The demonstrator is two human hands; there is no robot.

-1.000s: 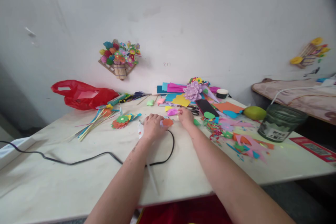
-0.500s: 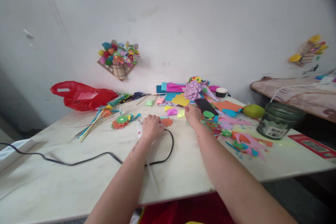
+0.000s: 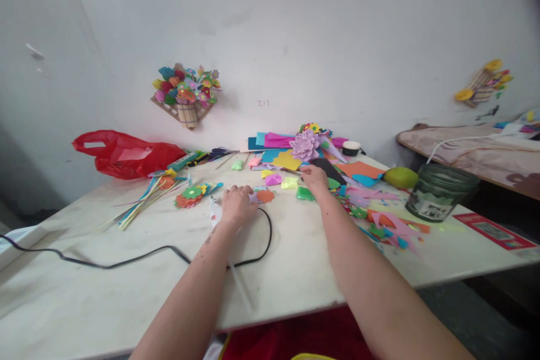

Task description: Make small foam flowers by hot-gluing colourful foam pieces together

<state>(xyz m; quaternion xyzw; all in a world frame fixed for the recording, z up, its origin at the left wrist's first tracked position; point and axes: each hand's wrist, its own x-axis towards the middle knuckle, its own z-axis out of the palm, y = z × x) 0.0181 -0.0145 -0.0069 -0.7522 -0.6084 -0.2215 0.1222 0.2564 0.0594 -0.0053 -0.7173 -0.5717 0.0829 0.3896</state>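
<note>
My left hand [image 3: 238, 207] lies low over the table with curled fingers. A lilac piece [image 3: 253, 198] shows at its fingertips. Beside and partly beneath it is what looks like a white glue gun [image 3: 215, 212], with a clear stick [image 3: 241, 291] and a black cord [image 3: 270, 236] trailing from it. An orange flower cutout [image 3: 265, 196] is just to its right. My right hand [image 3: 315, 180] reaches farther out, its fingers pinched near a yellow foam sheet [image 3: 287, 160] and a black phone-like slab [image 3: 327, 169]. What its fingertips hold, if anything, is too small to tell.
Small green [image 3: 304, 194], yellow [image 3: 289, 183] and magenta [image 3: 273, 179] packets lie between the hands. Layered flower cutouts [image 3: 192, 197], thin sticks [image 3: 141, 202] and a red plastic bag [image 3: 126, 154] are at left. A glass jar [image 3: 439, 194], green fruit [image 3: 400, 178] and foam scraps [image 3: 396, 225] occupy the right.
My right hand has shifted slightly right, and the green packet beside it has come into sight. My left hand stays at the glue gun. The view has turned a little to the right.
</note>
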